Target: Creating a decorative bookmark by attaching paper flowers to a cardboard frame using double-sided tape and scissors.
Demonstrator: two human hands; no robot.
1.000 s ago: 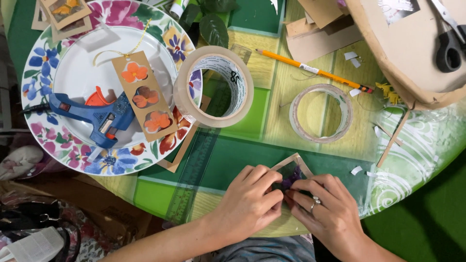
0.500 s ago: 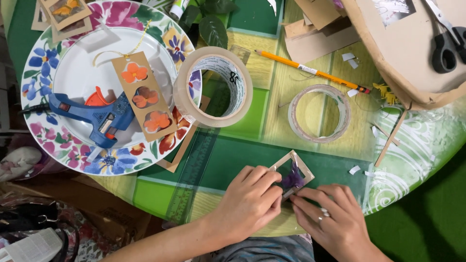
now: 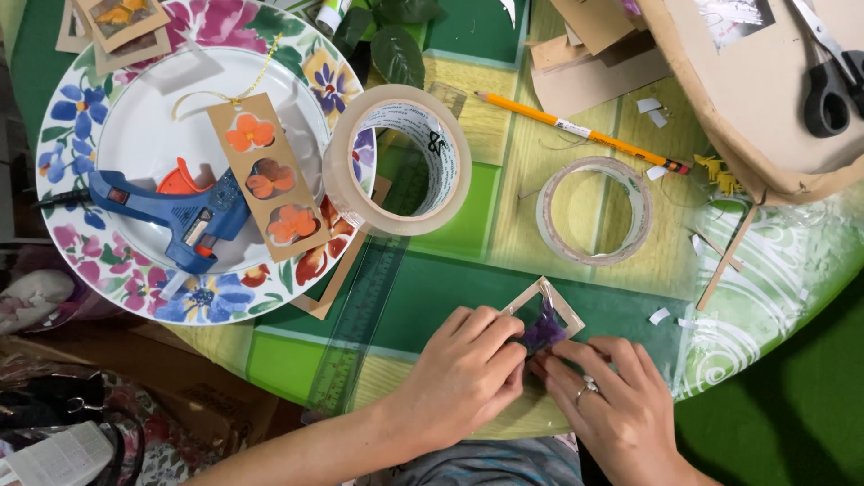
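My left hand point(image 3: 463, 369) and my right hand point(image 3: 612, 400) meet at the near edge of the table over a small cardboard frame point(image 3: 549, 306) with a purple pressed flower point(image 3: 543, 331) in its window. Fingertips of both hands press on the frame and flower; the lower part of the frame is hidden under them. The right hand wears a ring.
A flowered plate point(image 3: 81, 108) at left holds a blue glue gun point(image 3: 175, 211) and a cardboard tag with orange flowers point(image 3: 261, 175). A brown tape roll point(image 3: 396, 157), a clear tape roll point(image 3: 594, 211), an orange pencil point(image 3: 576, 130), a clear ruler point(image 3: 360, 333), scissors point(image 3: 832, 76) and cardboard pieces point(image 3: 585, 76) lie about.
Both hands have shifted slightly on the frame; the purple flower now shows more between the fingertips. Nothing else on the table moved.
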